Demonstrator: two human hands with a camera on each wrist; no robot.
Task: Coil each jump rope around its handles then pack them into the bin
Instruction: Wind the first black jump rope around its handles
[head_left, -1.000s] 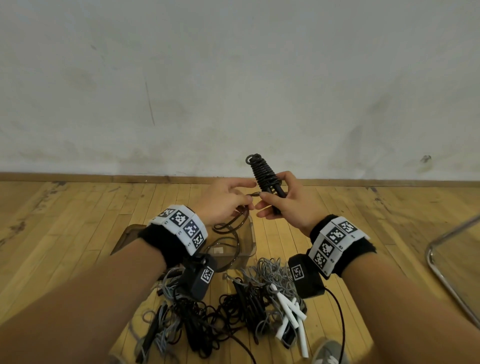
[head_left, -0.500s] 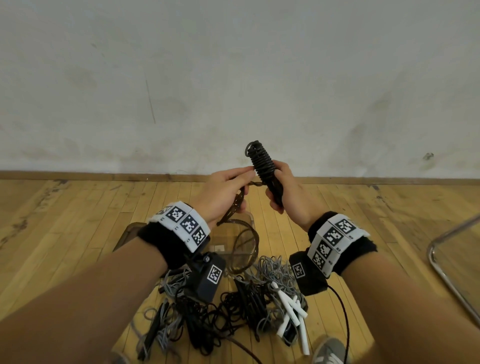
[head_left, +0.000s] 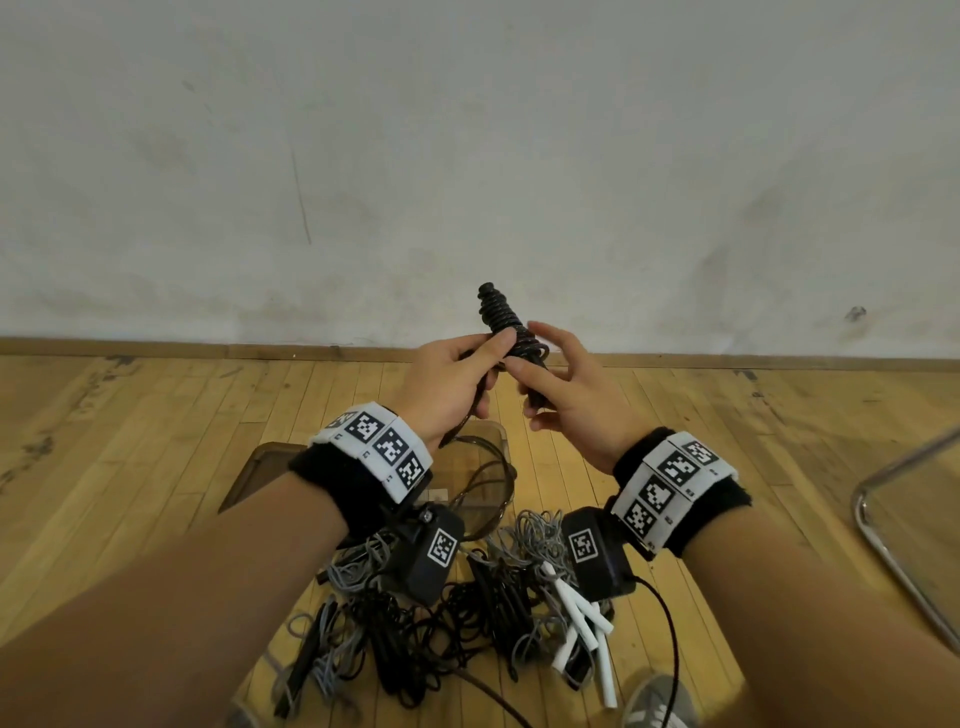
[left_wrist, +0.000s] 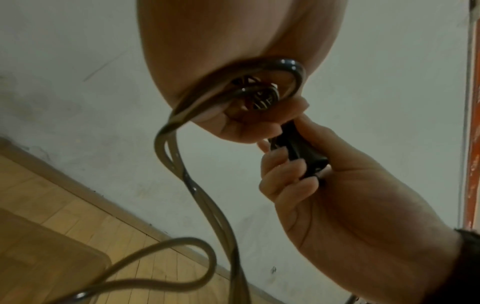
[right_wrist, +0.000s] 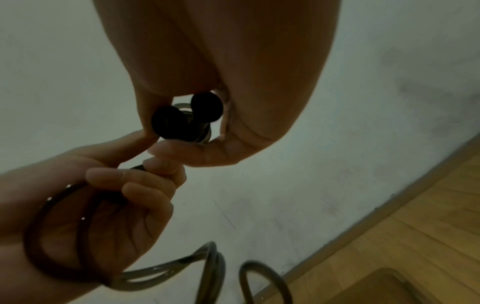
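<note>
**Black jump rope half coiled, held up over the bin**

The pale wall (head_left: 467, 156) fills the upper half of the head view, and the wooden floor (head_left: 130, 415) spreads across the lower half. A bent metal tube (head_left: 883, 545) shows at the right edge. At lower centre a tangled pile of ropes (head_left: 441, 639), black and grey, lies on the floor, with white handles (head_left: 582, 618) at its right side. Just above the pile in the frame stands the clear bin (head_left: 488, 441), partly hidden behind the left wrist.

The right hand (head_left: 571, 400), centre frame, has its fingers curled round the lower part of the black handles (head_left: 535, 384), holding them tilted with the tip toward upper left. The coiled rope (head_left: 498, 317) wraps the upper part of the handles in tight turns. The left hand (head_left: 447, 384) touches the coil from the left and pinches the loose rope (head_left: 483, 488), which hangs down in a doubled loop in front of the bin.
</note>
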